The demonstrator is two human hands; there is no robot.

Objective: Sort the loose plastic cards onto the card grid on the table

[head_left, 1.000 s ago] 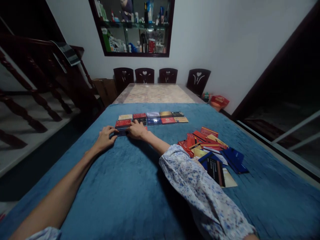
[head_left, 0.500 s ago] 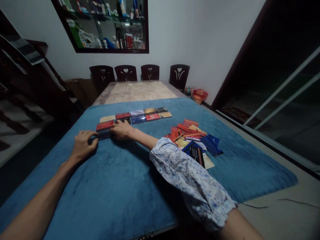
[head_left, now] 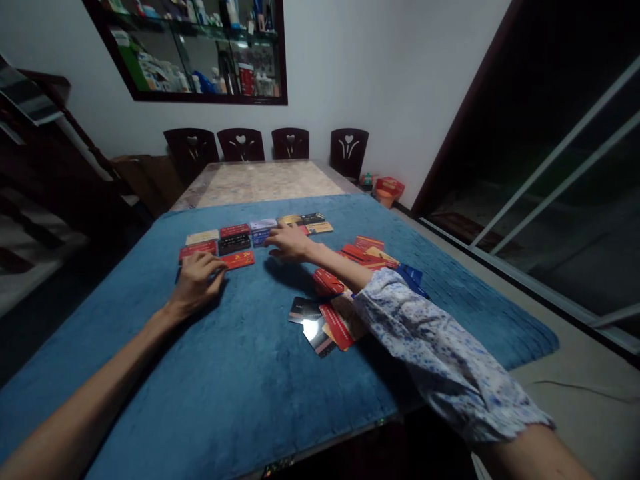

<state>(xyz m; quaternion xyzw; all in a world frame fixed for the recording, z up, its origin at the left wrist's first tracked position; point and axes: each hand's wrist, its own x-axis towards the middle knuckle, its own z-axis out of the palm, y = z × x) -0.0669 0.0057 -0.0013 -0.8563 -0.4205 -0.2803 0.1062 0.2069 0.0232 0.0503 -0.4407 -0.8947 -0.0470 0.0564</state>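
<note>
Surface (head_left: 270, 180): pale marbled top at the far end, blue cloth (head_left: 225, 373) over the near part.

Left hand (head_left: 197, 283): fingers bent, tips at the left end of the near red card (head_left: 240, 260). I cannot tell from here whether the card is pinched or merely touched. It lies flat on the cloth, just in front of the black card (head_left: 234, 243).

Right hand (head_left: 289, 241): fingers slightly spread and curved downward, nothing seen between them; it overlaps my view of the blue card (head_left: 259, 238). Contact there: cannot tell. A shadow lies on the cloth under this hand.

Far row, left to right: cream card (head_left: 202, 237), dark red card (head_left: 235, 230), lilac card (head_left: 263, 224), gold card (head_left: 289, 219), dark card (head_left: 313, 217). Yellow card (head_left: 321, 228) ends the next row on the right.

Loose heap (head_left: 370, 250) right of the rows, partly hidden by the right forearm and floral sleeve (head_left: 435, 347); blues at its right side. Nearer, beside the sleeve: overlapping cards, among them a red-and-white card (head_left: 335, 327) and a glossy card (head_left: 316, 333) with bright glare.

Beyond: four dark chairs (head_left: 280, 148).
</note>
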